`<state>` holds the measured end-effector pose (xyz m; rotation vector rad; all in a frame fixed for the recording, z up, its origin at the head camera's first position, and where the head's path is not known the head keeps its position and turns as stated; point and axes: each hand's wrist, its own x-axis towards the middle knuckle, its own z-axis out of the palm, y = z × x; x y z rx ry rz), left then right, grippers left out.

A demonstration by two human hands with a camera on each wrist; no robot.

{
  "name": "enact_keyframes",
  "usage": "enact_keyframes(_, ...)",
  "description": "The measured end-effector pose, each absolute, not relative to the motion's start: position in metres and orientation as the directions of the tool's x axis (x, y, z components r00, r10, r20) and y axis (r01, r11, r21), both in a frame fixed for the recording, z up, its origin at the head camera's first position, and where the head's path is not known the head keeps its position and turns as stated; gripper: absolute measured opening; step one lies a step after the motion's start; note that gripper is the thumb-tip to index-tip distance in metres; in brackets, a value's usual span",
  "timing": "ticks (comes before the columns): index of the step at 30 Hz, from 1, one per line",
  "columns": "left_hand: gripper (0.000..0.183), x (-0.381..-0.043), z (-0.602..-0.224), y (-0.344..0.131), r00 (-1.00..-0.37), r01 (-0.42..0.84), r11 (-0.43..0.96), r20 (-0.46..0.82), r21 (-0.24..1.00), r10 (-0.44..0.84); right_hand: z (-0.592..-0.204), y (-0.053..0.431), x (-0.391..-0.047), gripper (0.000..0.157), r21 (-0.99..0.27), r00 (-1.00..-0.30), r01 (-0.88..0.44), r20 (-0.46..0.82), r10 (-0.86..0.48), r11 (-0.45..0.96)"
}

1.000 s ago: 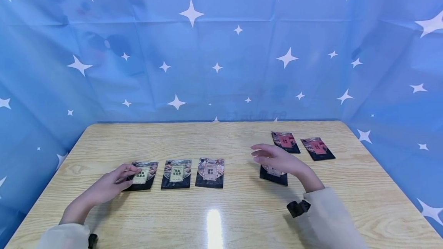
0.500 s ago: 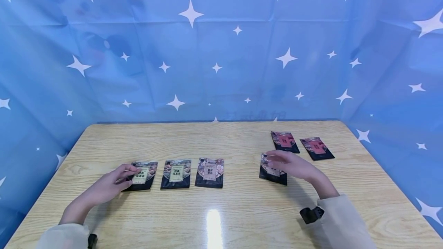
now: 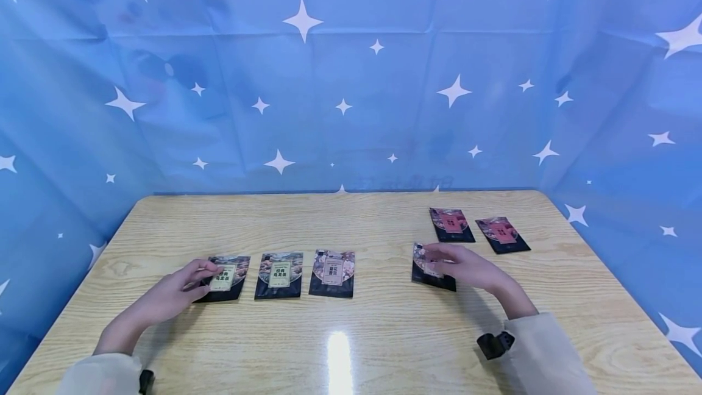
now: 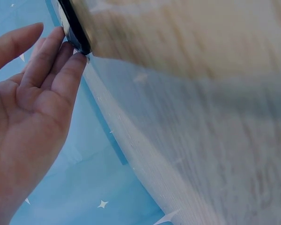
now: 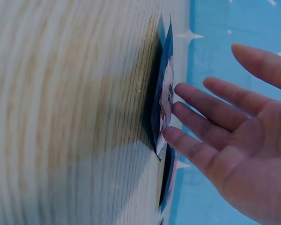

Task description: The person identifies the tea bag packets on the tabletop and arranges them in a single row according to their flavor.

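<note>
My left hand point(image 3: 167, 297) lies over the left side of the leftmost tea sachet point(image 3: 233, 276), a dark packet with a pale green label. In the left wrist view its fairly straight fingertips meet the dark sachet edge point(image 4: 77, 28), with the thumb held apart. Over at the right, my right hand point(image 3: 474, 268) touches a dark tea sachet point(image 3: 430, 280) with a pinkish-white label. Seen from the right wrist, several extended fingertips point(image 5: 180, 89) reach its printed face, and the thumb stands away. Part of each touched sachet is hidden under fingers.
Between the hands lie another green-labelled sachet point(image 3: 278, 288) and a floral, pale-pink-labelled one point(image 3: 331, 288), roughly in a row. Two red-labelled sachets point(image 3: 452, 224) point(image 3: 503, 235) lie farther back on the right. A blue starry cloth point(image 3: 351, 127) rises behind the wooden table point(image 3: 263, 346).
My right hand has moved right and down onto the pinkish-white-labelled sachet, from hovering over its upper left. The left hand and the sachets have stayed in place.
</note>
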<state>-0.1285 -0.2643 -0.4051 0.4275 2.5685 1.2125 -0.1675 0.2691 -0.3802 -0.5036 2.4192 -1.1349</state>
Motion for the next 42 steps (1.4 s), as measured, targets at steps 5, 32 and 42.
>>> enact_keyframes(5, 0.028, -0.129, -0.405, -0.265, -0.919, 0.155, 0.6, -0.108, 0.785, 0.379, -0.381, 0.27, -0.168, 0.048, -0.79, -0.849, -0.154, -0.201, -0.488, 0.594)
enact_keyframes(32, 0.027, -0.129, -0.404, -0.264, -0.918, 0.156, 0.599, -0.11, 0.785, 0.382, -0.387, 0.249, -0.171, 0.047, -0.816, -0.806, -0.183, -0.195, -0.559, 0.549)
enact_keyframes(42, 0.028, -0.128, -0.404, -0.263, -0.918, 0.16, 0.602, -0.107, 0.783, 0.383, -0.388, 0.23, -0.171, 0.044, -0.808, -0.787, -0.211, -0.194, -0.586, 0.55)
